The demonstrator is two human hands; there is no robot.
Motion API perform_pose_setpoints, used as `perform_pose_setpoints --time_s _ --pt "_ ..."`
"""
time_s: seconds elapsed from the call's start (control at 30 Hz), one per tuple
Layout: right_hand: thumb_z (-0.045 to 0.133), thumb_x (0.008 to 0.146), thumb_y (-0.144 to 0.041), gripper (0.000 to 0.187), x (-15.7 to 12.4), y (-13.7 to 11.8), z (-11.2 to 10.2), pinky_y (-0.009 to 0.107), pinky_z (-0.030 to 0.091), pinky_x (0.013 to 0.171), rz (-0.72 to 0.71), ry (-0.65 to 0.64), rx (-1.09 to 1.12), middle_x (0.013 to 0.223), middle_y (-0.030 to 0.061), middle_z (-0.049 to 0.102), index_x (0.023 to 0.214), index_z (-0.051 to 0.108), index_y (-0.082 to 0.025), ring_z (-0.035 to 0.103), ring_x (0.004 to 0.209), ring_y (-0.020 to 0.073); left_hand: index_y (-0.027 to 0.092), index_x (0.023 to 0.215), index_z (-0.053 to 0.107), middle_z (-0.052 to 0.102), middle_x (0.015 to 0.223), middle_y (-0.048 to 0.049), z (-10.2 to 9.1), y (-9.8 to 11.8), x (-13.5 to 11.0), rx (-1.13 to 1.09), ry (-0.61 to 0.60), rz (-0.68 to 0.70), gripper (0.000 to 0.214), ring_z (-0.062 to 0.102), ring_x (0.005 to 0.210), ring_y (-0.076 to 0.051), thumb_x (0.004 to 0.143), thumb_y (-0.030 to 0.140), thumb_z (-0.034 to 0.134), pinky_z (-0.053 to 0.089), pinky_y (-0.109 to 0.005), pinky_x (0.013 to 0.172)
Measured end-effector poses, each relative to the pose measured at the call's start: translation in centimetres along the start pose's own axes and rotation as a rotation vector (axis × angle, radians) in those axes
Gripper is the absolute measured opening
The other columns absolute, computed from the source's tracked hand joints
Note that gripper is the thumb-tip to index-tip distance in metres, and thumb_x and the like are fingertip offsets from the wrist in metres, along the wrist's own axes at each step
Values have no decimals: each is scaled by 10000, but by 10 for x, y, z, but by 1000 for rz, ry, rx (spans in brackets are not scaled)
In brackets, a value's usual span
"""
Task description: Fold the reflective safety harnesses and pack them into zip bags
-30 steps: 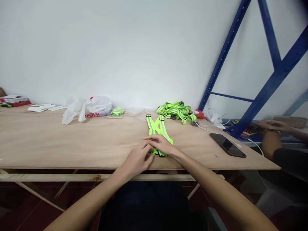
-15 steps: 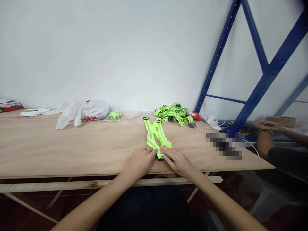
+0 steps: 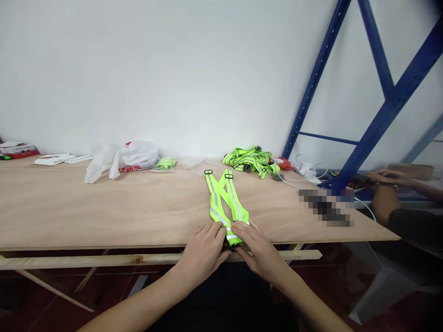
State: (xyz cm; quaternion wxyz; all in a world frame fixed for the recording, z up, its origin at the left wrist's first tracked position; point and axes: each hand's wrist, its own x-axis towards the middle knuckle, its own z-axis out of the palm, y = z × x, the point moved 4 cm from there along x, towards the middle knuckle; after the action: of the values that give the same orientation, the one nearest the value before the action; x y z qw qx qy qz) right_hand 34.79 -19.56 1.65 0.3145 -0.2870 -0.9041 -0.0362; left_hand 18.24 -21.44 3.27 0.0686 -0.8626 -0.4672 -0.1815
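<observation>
A neon-green reflective strap vest (image 3: 224, 200) lies crossed on the plywood table (image 3: 104, 212), its near end at the table's front edge. My left hand (image 3: 204, 251) and my right hand (image 3: 259, 251) flank that near end, fingertips pressing on the strap. Both hands' fingers are extended and close together, lying on the fabric rather than wrapped round it.
A pile of more green straps (image 3: 251, 161) sits at the back. White plastic bags (image 3: 121, 161) and a small packed green item (image 3: 165, 163) lie by the wall. A blurred dark object (image 3: 325, 207) and cables sit right. Another person's arm (image 3: 391, 193) is by the blue rack (image 3: 377, 124).
My hands slid toward me along the strap, from its crossing to the near end at the table's edge; the right hand came off the top of the left. The strap lies flatter and longer.
</observation>
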Motion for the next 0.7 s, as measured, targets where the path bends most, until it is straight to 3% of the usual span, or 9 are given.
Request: perform_pose_setpoints --time_s 0.23,0.33,0.43,0.53,0.7 --pt "465 922 -46 474 0 -4 -2 426 538 1049 -81 45 -77 1264 122 698 1361 579 -182 632 1228 242 181 1040 579 692 1075 -70 5 0 -2 61 50 22 172 679 953 -263 890 193 662 583 -384 732" --pt "449 934 -61 451 -3 -6 -4 429 551 1029 -112 58 -104 1263 133 699 1352 589 -154 638 1220 253 182 1056 586 697 1059 -73 3 -1 -5 5 96 34 297 684 935 -267 896 414 682 581 -389 740" --pt "503 951 -135 436 -5 -4 -6 428 538 1044 -108 59 -58 1310 145 672 1382 569 -140 625 1240 257 196 1058 592 696 1068 -72 0 -1 -6 -45 119 15 404 685 935 -267 921 575 584 574 -377 720" --pt "548 965 -194 435 -6 0 -9 410 511 1073 -62 45 32 1346 124 652 1399 563 -178 610 1261 239 203 1043 595 692 1057 -63 -3 0 -5 -65 96 -10 350 682 930 -264 973 535 512 564 -373 713" --pt "578 973 -248 396 -6 6 -10 426 510 1071 24 21 144 1344 101 657 1367 604 -225 613 1257 242 211 1023 592 686 1057 -51 -6 0 -3 -88 37 -56 282 674 948 -266 965 484 551 545 -348 702"
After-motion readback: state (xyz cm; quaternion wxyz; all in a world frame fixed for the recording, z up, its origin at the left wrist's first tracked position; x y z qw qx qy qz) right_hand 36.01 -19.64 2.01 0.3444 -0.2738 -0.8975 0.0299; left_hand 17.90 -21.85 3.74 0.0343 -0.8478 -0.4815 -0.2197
